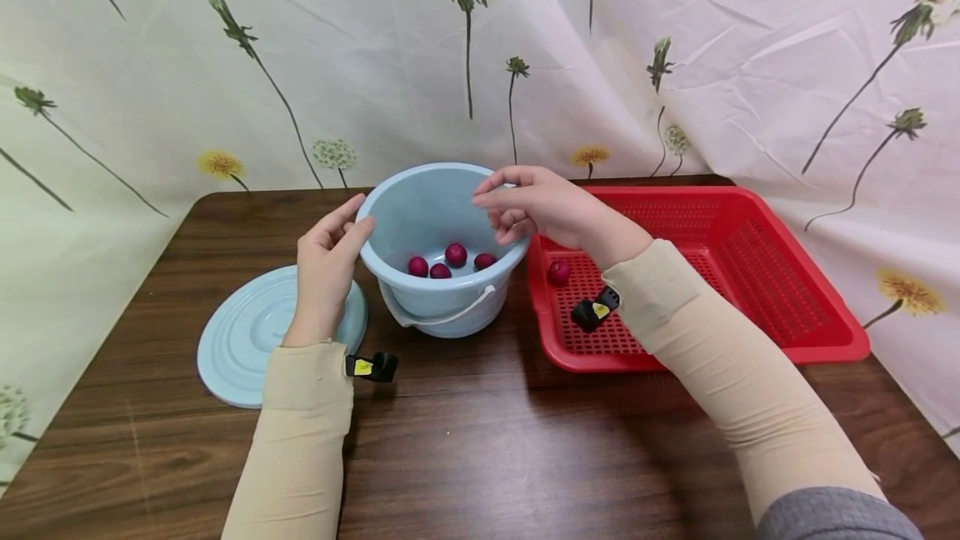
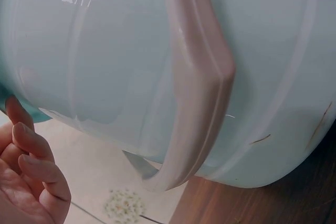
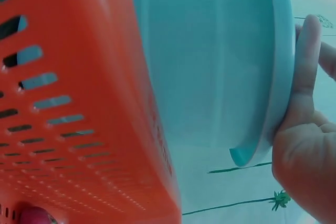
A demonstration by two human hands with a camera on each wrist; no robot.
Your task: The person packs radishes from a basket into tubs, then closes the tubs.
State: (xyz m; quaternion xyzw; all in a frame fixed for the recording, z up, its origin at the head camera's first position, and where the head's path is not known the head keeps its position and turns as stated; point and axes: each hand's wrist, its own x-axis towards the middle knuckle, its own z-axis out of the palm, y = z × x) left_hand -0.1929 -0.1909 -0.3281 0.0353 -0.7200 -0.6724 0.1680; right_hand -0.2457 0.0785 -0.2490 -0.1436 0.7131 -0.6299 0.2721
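A pale blue bucket (image 1: 442,298) stands upright with several small dark-red round things (image 1: 455,255) on its bottom. My left hand (image 1: 326,261) is at the bucket's left rim, its thumb tip overlapping the rim in the head view. In the left wrist view its fingers (image 2: 39,166) are loosely bent beside the bucket wall. My right hand (image 1: 543,211) is over the bucket's right rim, fingers loosely bent with nothing between them. From the right wrist view, the heel of that hand (image 3: 307,156) lies right at the rim. Another dark-red round thing (image 1: 558,272) is in the red basket (image 1: 825,344).
The basket stands right beside the bucket, its slotted wall (image 3: 105,77) close to it. A round pale blue lid (image 1: 240,332) lies on the wooden table (image 1: 480,440) under my left forearm. The bucket's handle (image 1: 450,317) hangs down at the front. A flowered cloth (image 1: 375,48) hangs behind.
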